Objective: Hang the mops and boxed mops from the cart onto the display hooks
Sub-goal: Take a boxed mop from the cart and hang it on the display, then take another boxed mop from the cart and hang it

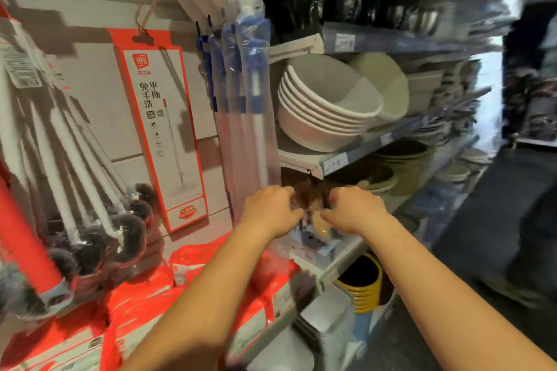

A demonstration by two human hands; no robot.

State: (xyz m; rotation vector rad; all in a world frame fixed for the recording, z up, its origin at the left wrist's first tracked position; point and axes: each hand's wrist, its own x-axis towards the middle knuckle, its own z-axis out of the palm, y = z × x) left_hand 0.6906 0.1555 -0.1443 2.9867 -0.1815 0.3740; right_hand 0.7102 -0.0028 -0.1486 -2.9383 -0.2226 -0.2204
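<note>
Nearest me, my two bare forearms reach forward over a heap of crinkled red-and-white plastic packs [211, 295]. My left hand [271, 210] has its grip curled onto the lower end of the sleeved mops [251, 105]. I count three of these mops, slim white poles with blue bands in clear, glossy film, hanging upright at the shelf end. My right hand [357, 211] is curled just beside it, over a rounded beige piece [322, 223]. Blur stops me telling what that grip pinches. Low on the right is a stack of ribbed yellow rings [363, 291]. Further left, one boxed mop [164, 132], a tall flat red-edged carton, hangs tilted from a clip on the wall. Beyond, on the shelf [304, 156], a tilted stack of smooth white bowls [319, 108] shows five or six rims.
</note>
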